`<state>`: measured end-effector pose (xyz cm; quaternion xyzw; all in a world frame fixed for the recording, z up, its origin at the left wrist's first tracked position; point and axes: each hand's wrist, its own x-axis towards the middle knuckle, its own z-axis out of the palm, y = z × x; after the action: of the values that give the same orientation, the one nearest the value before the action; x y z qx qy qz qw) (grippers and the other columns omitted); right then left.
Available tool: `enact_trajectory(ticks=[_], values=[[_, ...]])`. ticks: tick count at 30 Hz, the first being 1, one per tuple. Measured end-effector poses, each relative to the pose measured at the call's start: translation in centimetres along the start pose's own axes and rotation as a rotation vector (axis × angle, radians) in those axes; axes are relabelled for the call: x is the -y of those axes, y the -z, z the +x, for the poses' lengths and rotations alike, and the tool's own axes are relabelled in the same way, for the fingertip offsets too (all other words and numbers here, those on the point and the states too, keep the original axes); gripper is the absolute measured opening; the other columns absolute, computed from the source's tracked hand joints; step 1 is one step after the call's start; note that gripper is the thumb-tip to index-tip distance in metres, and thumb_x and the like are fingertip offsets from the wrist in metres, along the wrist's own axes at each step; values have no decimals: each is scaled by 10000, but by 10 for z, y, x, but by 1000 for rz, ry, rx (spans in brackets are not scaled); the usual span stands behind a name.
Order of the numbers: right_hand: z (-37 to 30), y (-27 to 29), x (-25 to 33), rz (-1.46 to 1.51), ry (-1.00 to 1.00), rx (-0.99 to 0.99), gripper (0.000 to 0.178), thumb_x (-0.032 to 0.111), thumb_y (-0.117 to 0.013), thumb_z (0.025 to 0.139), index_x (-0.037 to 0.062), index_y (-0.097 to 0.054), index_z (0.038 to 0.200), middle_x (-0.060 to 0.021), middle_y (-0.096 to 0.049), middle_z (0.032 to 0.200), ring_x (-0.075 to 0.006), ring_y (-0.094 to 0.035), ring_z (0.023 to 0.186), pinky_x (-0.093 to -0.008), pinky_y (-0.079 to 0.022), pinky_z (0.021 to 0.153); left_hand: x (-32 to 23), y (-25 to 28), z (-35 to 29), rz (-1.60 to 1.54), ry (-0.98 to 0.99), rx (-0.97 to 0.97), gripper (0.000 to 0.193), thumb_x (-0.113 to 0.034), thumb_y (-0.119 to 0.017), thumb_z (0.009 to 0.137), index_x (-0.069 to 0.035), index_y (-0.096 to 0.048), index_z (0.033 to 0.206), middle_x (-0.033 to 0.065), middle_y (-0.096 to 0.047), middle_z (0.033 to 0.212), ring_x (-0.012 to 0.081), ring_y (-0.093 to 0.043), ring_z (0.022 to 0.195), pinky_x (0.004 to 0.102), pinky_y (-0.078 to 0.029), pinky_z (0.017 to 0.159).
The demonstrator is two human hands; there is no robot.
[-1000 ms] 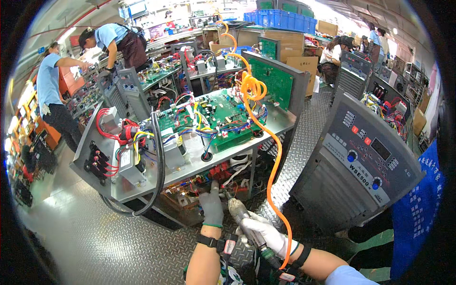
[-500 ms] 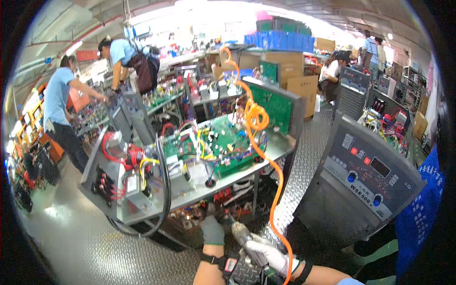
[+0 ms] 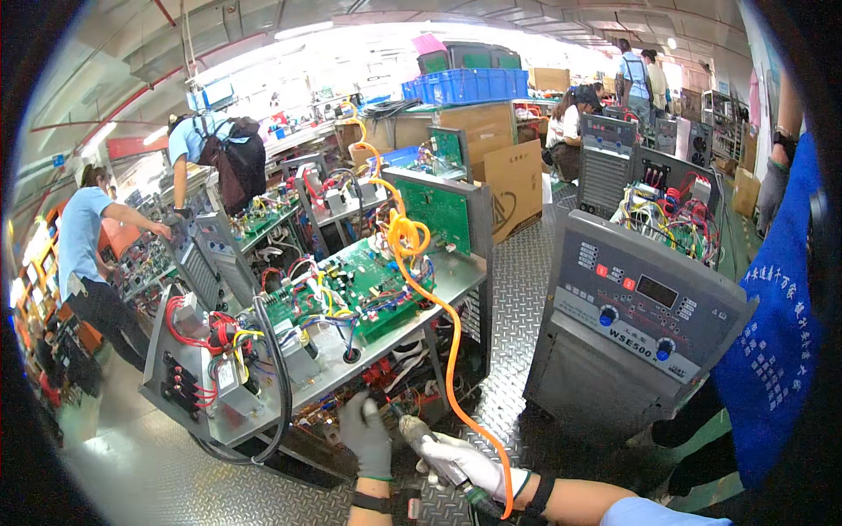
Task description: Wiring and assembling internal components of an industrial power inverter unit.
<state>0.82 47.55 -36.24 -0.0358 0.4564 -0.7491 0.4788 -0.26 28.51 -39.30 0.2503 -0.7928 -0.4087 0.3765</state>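
My right hand (image 3: pixel 478 465), in a white glove, wraps round a power screwdriver (image 3: pixel 419 433). Its bit points up and away, toward the lower bay of an open machine chassis (image 3: pixel 320 386). An orange hose (image 3: pixel 453 368), coiled higher up, drops past the chassis to the tool's rear end. Just left of the bit is my left hand (image 3: pixel 367 438), grey-gloved, its fingers loosely bent and slightly blurred; I see nothing in it. Above both hands the chassis shelf carries a green circuit board (image 3: pixel 351 294) with many wires. Dark bay parts partly hide behind my hands.
A grey machine (image 3: pixel 640 307) with a knobbed front panel stands close on the right, beside a person in a blue apron (image 3: pixel 772 342). A black cable loop (image 3: pixel 282 368) hangs off the chassis's left side. Two co-workers (image 3: pixel 92 237) bend over units at the left.
My left hand has drawn back from the bay, leftward in view. The screwdriver, still in my right hand, sits slightly farther left. The whole view has shifted, and the blue-aproned person's gloved hand now shows.
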Motion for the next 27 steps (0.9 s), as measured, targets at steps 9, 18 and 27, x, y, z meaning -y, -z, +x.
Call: enact_trajectory(ticks=[9,18,27], values=[[1,-16,-2,-75,121,-56,701,434,-647,815,34,-374,1322,-38,-567,909,-82,-568,672,-215,-475,553,-82,-24,43,965,-679,653,338,-201,-622,784,-122,-572,1108,86,-553,973,266,-620,824,429,-512,668],[-1,-6,-1,-82,62,-80,745,405,-629,844,26,-296,1393,-33,-541,983,-81,-557,698,-210,-447,589,-59,-69,45,957,-829,623,95,-145,-563,800,-84,-627,836,114,-646,757,294,-665,677,418,-526,546],[1,10,3,-54,83,73,638,355,-635,852,25,-362,1324,-17,-528,931,-76,-547,662,-204,-449,573,-61,-24,42,640,-665,421,345,-167,-601,786,-143,-581,1130,127,-582,765,338,-608,715,456,-484,633]])
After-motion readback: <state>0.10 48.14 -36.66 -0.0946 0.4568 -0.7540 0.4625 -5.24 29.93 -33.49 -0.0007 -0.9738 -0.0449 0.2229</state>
